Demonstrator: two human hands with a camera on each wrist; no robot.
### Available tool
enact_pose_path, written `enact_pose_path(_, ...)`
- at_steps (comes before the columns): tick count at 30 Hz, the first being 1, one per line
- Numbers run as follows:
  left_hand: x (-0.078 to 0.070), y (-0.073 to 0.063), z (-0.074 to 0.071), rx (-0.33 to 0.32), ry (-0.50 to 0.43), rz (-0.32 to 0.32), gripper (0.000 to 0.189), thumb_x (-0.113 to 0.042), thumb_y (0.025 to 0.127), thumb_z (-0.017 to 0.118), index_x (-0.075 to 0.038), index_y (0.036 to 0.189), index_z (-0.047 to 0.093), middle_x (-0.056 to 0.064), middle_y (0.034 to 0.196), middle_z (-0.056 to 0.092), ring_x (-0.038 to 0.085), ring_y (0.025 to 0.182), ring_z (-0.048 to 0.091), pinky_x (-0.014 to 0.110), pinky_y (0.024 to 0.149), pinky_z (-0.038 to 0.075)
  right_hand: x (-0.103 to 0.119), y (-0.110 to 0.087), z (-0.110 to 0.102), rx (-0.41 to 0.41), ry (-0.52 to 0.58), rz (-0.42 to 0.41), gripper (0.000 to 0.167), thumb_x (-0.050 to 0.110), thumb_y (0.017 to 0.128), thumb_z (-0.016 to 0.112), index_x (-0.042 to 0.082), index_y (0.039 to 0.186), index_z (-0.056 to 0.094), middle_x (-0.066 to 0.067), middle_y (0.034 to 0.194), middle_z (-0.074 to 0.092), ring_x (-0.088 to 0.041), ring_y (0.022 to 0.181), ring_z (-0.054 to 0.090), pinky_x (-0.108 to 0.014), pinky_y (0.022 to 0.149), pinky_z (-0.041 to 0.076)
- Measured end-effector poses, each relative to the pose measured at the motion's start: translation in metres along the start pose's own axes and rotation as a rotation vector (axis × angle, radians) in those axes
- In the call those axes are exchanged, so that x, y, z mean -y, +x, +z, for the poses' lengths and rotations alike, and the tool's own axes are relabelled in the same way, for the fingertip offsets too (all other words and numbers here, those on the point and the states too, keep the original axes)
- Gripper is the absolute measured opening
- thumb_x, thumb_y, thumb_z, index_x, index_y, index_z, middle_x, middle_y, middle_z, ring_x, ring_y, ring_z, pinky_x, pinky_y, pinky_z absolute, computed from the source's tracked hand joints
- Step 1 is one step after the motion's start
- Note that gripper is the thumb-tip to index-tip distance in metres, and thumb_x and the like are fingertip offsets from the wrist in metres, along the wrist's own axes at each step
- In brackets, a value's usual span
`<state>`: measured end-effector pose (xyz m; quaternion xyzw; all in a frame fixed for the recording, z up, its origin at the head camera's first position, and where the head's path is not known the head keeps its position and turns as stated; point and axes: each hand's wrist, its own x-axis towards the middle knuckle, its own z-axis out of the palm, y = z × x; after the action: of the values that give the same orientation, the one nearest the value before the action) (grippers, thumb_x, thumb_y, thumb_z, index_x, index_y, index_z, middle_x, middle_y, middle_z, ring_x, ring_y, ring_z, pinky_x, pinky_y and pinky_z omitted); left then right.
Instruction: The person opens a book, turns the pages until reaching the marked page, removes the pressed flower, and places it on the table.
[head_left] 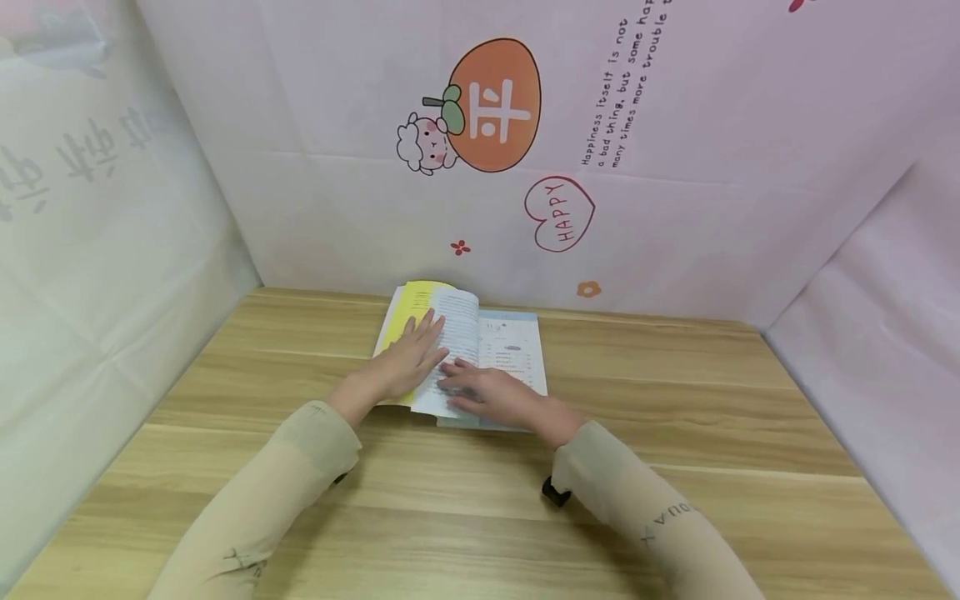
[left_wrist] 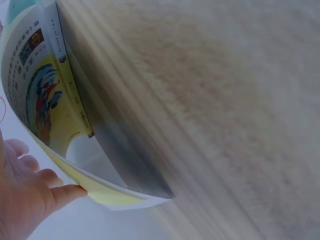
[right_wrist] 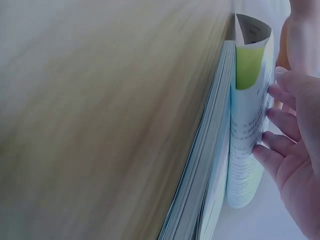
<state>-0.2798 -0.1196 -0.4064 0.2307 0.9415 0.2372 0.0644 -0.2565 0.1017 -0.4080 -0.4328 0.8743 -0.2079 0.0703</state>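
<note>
An open book (head_left: 513, 342) lies on the wooden table, its left cover and leaves bowed up off the tabletop. My left hand (head_left: 406, 358) rests with fairly straight fingers across the yellow leaf (head_left: 397, 325) and the printed page (head_left: 459, 321) beside it. In the left wrist view, the thumb presses the curved edge, and the illustrated outer cover (left_wrist: 45, 95) with its spine shows underneath. My right hand (head_left: 495, 393) touches the same printed page near the middle of the book. Its fingertips lie against the curved page (right_wrist: 247, 125) in the right wrist view, above a thick page block (right_wrist: 205, 150).
The wooden table (head_left: 450, 517) extends around the book on both sides and in front. Behind it stands a pale printed backdrop (head_left: 337, 225), close to the book's far edge. White cloth walls (head_left: 877, 333) border the table at left and right.
</note>
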Motion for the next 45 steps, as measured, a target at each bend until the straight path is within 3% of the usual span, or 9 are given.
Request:
enact_pose_path(8,-0.006,0.006,0.0,0.031,0.024,-0.031,0.061,-0.048,0.112,0.027,-0.021,0.166,0.018,0.003,0.172,-0.002,0.045,0.153,-0.008,0.079,0.109,0.016,0.009,0.008,0.0,0.018,-0.039,-0.07,0.034,0.018,0.104,0.063,0.005,0.135,0.067,-0.012,0.152,0.051,-0.025,0.146,0.038,-0.041,0.113,0.04)
enact_pose_path(14,-0.008,0.011,0.0,0.09,0.076,-0.07,0.062,-0.052,0.111,0.025,-0.023,0.166,0.022,0.004,0.172,0.004,0.047,0.153,-0.005,0.08,0.109,0.015,0.005,-0.002,-0.004,-0.011,-0.068,-0.118,0.031,0.017,0.104,0.062,0.006,0.132,0.07,-0.007,0.149,0.054,-0.022,0.143,0.044,-0.042,0.111,0.043)
enact_pose_path(18,-0.006,0.011,-0.002,0.098,0.109,-0.123,0.064,-0.053,0.11,0.026,-0.02,0.165,0.024,0.005,0.172,0.004,0.046,0.153,-0.005,0.079,0.11,0.014,-0.006,-0.018,-0.01,-0.044,-0.053,-0.081,0.033,0.021,0.104,0.063,0.008,0.134,0.069,-0.005,0.149,0.056,-0.023,0.141,0.047,-0.045,0.11,0.044)
enact_pose_path(22,-0.001,0.009,-0.004,0.078,0.131,-0.16,0.065,-0.052,0.11,0.029,-0.017,0.165,0.025,0.005,0.172,0.005,0.047,0.153,-0.004,0.077,0.112,0.011,-0.019,-0.034,-0.016,0.0,-0.047,0.012,0.038,0.025,0.103,0.065,0.009,0.137,0.067,-0.008,0.15,0.055,-0.027,0.139,0.05,-0.047,0.11,0.043)
enact_pose_path(29,0.004,0.01,-0.005,0.074,0.155,-0.132,0.075,-0.048,0.107,0.048,-0.01,0.165,0.018,0.007,0.172,0.005,0.049,0.152,-0.001,0.074,0.114,0.016,-0.032,-0.058,-0.023,0.159,-0.013,0.176,0.059,0.035,0.094,0.076,0.01,0.145,0.059,-0.01,0.158,0.044,-0.032,0.147,0.037,-0.05,0.117,0.033)
enact_pose_path(36,0.007,0.009,-0.007,0.067,0.131,-0.095,0.065,-0.023,0.11,0.046,-0.014,0.166,0.016,0.013,0.171,0.003,0.047,0.153,-0.002,0.072,0.116,0.013,-0.042,-0.068,-0.022,0.188,-0.011,0.167,0.067,0.037,0.09,0.081,0.009,0.146,0.057,-0.011,0.161,0.04,-0.032,0.15,0.032,-0.051,0.119,0.03)
enact_pose_path(42,0.003,0.011,-0.005,0.105,0.142,-0.051,0.067,0.001,0.103,0.04,-0.017,0.165,0.022,0.007,0.172,0.007,0.043,0.154,-0.001,0.068,0.118,0.016,-0.045,-0.071,-0.023,0.187,-0.008,0.17,0.065,0.035,0.09,0.081,0.009,0.145,0.058,-0.012,0.16,0.041,-0.033,0.149,0.033,-0.051,0.118,0.031)
enact_pose_path(45,-0.001,0.011,-0.002,0.13,0.158,-0.029,0.063,-0.003,0.105,0.04,-0.014,0.165,0.024,0.005,0.171,0.01,0.044,0.154,0.0,0.068,0.117,0.018,-0.046,-0.072,-0.024,0.185,-0.01,0.17,0.064,0.034,0.09,0.081,0.009,0.145,0.059,-0.012,0.159,0.042,-0.033,0.149,0.034,-0.051,0.118,0.032)
